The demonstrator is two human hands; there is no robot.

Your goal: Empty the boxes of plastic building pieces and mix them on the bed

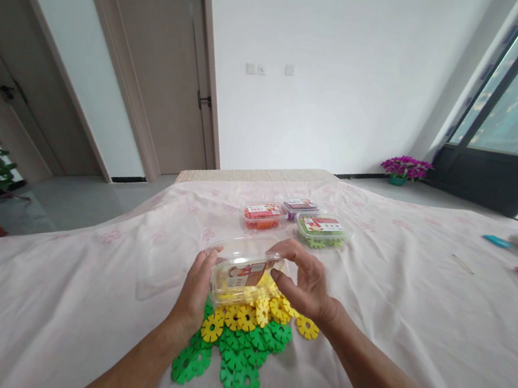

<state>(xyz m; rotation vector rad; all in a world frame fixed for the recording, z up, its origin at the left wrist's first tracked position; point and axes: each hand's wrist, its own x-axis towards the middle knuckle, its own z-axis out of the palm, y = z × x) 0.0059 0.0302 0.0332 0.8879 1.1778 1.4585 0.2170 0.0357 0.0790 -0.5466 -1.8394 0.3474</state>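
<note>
The plastic box (pixel 230 283) should be light, thin-walled and rather slick, springy enough to buckle if squeezed; its firmer rim and two ends look the best grip. It is clear, rounded at the corners, with a printed label on it. It is held just above yellow discs (pixel 263 312) and green discs (pixel 245 354) heaped on the cloth (pixel 383 281). The left hand (pixel 194 286) presses its left end; the right hand (pixel 308 282), thumb and fingers curved apart, holds the right end.
</note>
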